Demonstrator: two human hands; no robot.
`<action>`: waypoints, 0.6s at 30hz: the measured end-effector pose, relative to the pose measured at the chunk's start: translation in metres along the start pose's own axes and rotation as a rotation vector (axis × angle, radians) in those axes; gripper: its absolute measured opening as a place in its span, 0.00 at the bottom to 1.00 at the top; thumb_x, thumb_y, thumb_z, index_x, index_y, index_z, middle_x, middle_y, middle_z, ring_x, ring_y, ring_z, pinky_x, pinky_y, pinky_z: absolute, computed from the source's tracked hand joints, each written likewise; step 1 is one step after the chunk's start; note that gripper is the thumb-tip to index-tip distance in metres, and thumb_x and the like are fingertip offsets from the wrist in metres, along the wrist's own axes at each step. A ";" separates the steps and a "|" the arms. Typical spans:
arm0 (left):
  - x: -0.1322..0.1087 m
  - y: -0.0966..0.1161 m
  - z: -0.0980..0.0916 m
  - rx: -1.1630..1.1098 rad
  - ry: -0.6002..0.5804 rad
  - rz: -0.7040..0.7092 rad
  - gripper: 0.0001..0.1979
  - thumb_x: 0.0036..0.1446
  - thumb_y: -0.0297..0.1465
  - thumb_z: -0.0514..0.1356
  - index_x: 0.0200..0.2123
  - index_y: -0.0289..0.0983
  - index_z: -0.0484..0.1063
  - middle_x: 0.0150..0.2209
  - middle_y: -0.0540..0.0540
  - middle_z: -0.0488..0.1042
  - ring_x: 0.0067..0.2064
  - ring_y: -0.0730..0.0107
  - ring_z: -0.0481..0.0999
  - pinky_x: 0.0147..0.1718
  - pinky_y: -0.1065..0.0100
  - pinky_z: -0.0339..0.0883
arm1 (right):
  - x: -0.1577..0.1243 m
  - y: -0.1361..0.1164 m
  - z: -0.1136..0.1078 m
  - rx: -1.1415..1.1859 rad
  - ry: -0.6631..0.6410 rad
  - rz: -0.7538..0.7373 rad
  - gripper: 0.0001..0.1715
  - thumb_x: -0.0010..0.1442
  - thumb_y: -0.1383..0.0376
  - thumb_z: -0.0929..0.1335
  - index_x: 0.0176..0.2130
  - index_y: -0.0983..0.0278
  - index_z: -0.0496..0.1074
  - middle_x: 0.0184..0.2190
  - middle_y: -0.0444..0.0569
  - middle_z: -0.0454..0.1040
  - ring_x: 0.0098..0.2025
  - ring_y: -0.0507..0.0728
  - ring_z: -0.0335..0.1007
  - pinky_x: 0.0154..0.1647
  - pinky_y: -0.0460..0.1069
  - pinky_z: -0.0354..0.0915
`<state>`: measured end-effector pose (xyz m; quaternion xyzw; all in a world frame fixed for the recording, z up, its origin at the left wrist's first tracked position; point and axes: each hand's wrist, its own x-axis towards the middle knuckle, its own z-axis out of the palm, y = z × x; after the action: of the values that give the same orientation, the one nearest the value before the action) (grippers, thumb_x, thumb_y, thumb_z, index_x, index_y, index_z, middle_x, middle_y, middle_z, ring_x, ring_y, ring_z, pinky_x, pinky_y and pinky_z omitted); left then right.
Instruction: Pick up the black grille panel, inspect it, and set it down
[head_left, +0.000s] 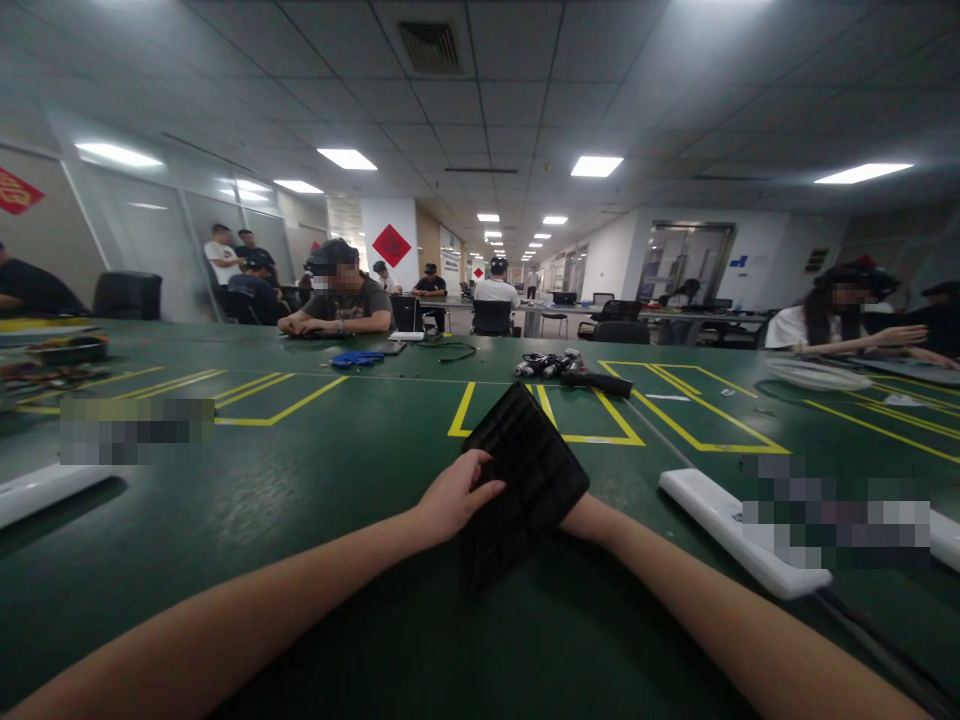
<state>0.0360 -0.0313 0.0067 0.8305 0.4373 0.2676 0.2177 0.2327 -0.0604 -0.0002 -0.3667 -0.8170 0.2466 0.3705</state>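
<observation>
While the left hand [455, 497] grips a black gridded tray [529, 475] over the green counter [300, 500], right hand [586, 516] mostly hidden behind it, grip unclear, red diamond sign [391, 246], lettering unreadable.

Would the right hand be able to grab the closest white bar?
Probably yes: nothing seems to stand between the right hand and the white bar, though the hand is partly hidden behind the black tray.

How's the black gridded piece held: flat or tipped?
Tipped: the black gridded piece slants with one corner up, the left hand on its visible face, the right hand partly hidden behind.
</observation>
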 end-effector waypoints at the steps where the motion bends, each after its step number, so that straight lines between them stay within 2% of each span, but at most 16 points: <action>1: 0.001 0.002 -0.001 0.000 -0.016 -0.007 0.20 0.51 0.41 0.55 0.45 0.35 0.62 0.31 0.49 0.65 0.32 0.69 0.65 0.32 0.67 0.60 | 0.000 -0.003 0.000 -0.039 0.005 -0.015 0.23 0.56 0.63 0.64 0.51 0.64 0.67 0.56 0.49 0.64 0.57 0.61 0.57 0.61 0.55 0.50; 4: 0.005 0.008 -0.007 -0.100 -0.060 -0.071 0.20 0.49 0.40 0.58 0.42 0.35 0.64 0.28 0.52 0.62 0.30 0.71 0.62 0.30 0.69 0.58 | 0.003 -0.004 0.001 -0.141 0.019 -0.062 0.24 0.57 0.65 0.63 0.53 0.65 0.65 0.57 0.50 0.61 0.58 0.61 0.56 0.61 0.54 0.49; 6: 0.009 0.010 -0.013 -0.283 -0.052 -0.191 0.16 0.50 0.38 0.57 0.40 0.35 0.64 0.25 0.53 0.60 0.27 0.74 0.61 0.27 0.70 0.57 | 0.004 0.000 0.002 -0.200 0.030 -0.117 0.24 0.57 0.66 0.62 0.54 0.65 0.65 0.57 0.51 0.61 0.58 0.60 0.57 0.60 0.55 0.52; 9: 0.015 0.007 -0.023 -0.651 0.042 -0.415 0.07 0.51 0.26 0.54 0.36 0.32 0.64 0.24 0.54 0.59 0.24 0.78 0.60 0.25 0.73 0.56 | 0.005 0.003 0.002 -0.294 0.023 -0.196 0.24 0.58 0.67 0.62 0.54 0.64 0.64 0.56 0.52 0.63 0.56 0.60 0.60 0.59 0.55 0.54; 12: 0.018 -0.001 -0.031 -0.887 0.143 -0.546 0.08 0.47 0.17 0.53 0.31 0.32 0.62 0.25 0.51 0.64 0.25 0.79 0.64 0.27 0.73 0.60 | 0.002 0.000 0.000 -0.354 0.002 -0.210 0.24 0.59 0.66 0.61 0.55 0.63 0.63 0.54 0.52 0.65 0.55 0.60 0.61 0.59 0.56 0.55; 14: 0.019 -0.007 -0.035 -0.915 0.139 -0.570 0.05 0.49 0.18 0.54 0.29 0.32 0.62 0.24 0.49 0.66 0.24 0.79 0.65 0.26 0.73 0.61 | 0.001 -0.002 -0.001 -0.361 0.005 -0.207 0.24 0.59 0.66 0.61 0.56 0.63 0.62 0.54 0.53 0.66 0.56 0.60 0.60 0.59 0.56 0.55; 16: 0.018 -0.011 -0.037 -0.878 0.081 -0.547 0.02 0.51 0.24 0.55 0.28 0.32 0.63 0.22 0.50 0.65 0.21 0.80 0.62 0.22 0.74 0.58 | 0.000 -0.001 -0.002 -0.364 0.006 -0.213 0.25 0.59 0.66 0.61 0.57 0.64 0.61 0.55 0.54 0.65 0.57 0.61 0.58 0.60 0.57 0.53; 18: 0.018 -0.013 -0.038 -0.829 0.021 -0.500 0.07 0.51 0.30 0.58 0.27 0.32 0.64 0.20 0.53 0.64 0.19 0.82 0.59 0.19 0.75 0.54 | 0.000 0.001 -0.001 -0.363 0.010 -0.224 0.27 0.59 0.66 0.62 0.57 0.65 0.60 0.56 0.55 0.63 0.58 0.62 0.57 0.60 0.58 0.51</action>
<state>0.0119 -0.0046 0.0323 0.5406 0.4821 0.3672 0.5835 0.2334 -0.0592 -0.0005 -0.3355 -0.8818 0.0508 0.3275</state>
